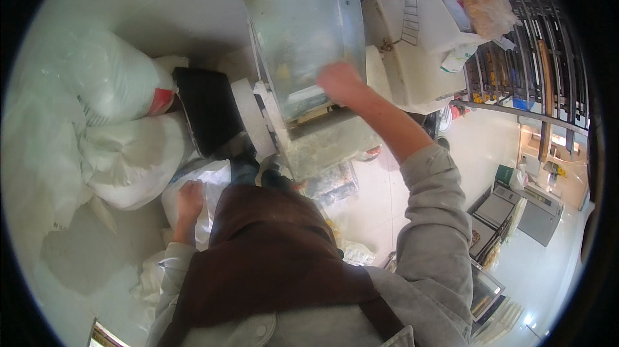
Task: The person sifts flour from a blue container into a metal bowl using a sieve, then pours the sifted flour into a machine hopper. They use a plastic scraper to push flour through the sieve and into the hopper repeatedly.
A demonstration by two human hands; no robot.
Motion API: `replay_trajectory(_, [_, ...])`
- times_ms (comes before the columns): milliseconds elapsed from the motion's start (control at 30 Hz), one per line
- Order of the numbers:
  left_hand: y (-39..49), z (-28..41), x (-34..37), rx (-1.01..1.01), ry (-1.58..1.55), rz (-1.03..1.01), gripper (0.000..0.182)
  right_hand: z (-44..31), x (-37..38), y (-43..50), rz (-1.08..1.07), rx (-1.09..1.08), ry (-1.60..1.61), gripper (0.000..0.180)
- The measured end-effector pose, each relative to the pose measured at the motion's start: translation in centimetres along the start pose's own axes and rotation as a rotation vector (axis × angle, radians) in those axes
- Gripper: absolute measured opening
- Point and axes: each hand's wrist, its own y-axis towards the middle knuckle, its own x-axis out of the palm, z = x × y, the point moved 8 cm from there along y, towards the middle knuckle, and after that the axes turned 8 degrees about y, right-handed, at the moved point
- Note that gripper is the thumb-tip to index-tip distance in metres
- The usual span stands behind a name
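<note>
My right hand [341,83] reaches forward over the lower part of a smooth, cloudy panel [304,27] on a worn whitish box-like unit [329,144]. Its fingers are curled and slightly blurred; whether they grip the panel's edge is hidden. On the left, my left hand [190,200] is curled in front of a shiny white plastic bag [215,187]. The picture does not settle whether it pinches the bag. A dark flat rectangular object [208,110] leans between the full white sacks and the unit.
Bulky white sacks [135,158] fill the left side. A white basket [435,3] with bagged items rests on a pale chest [404,61] at upper right, beside a metal rack [527,66]. Grey appliances [537,216] stand farther right, across the light tiled floor [382,202].
</note>
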Motion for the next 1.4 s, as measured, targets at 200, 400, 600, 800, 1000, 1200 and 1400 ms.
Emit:
replay_trajectory(200, [0.5, 0.0, 0.1, -0.044, -0.076, -0.004, 0.010, -4.4, 0.9, 0.4, -0.143, -0.083, -0.096, 0.015])
replay_trajectory(400, [0.1, -1.2, 0.3, -0.024, -0.074, 0.020, 0.011, -3.7, -0.7, 0.5, -0.226, -0.004, -0.188, 0.020])
replay_trajectory(600, [0.8, -2.9, 0.7, -0.015, -0.042, 0.045, 0.013, -4.6, 0.6, 0.3, -0.281, -0.067, 0.035, 0.016])
replay_trajectory(800, [1.0, -3.2, 0.6, -0.046, -0.196, 0.060, 0.010, -4.8, 0.9, -0.4, -0.217, -0.060, 0.018, 0.016])
replay_trajectory(1000, [1.4, -5.0, 0.7, -0.126, -0.213, 0.069, 0.010, -2.5, -2.4, -2.2, -0.220, 0.197, -0.059, 0.016])
replay_trajectory(1200, [2.3, -5.1, 1.0, 0.035, -0.071, 0.068, 0.013, 3.6, -9.0, -6.4, 0.068, 0.320, 0.117, 0.017])
replay_trajectory(1400, [1.8, -4.6, 0.5, -0.223, -0.297, 0.066, 0.026, 6.4, -8.4, -8.7, 0.248, 0.445, 0.409, 0.018])
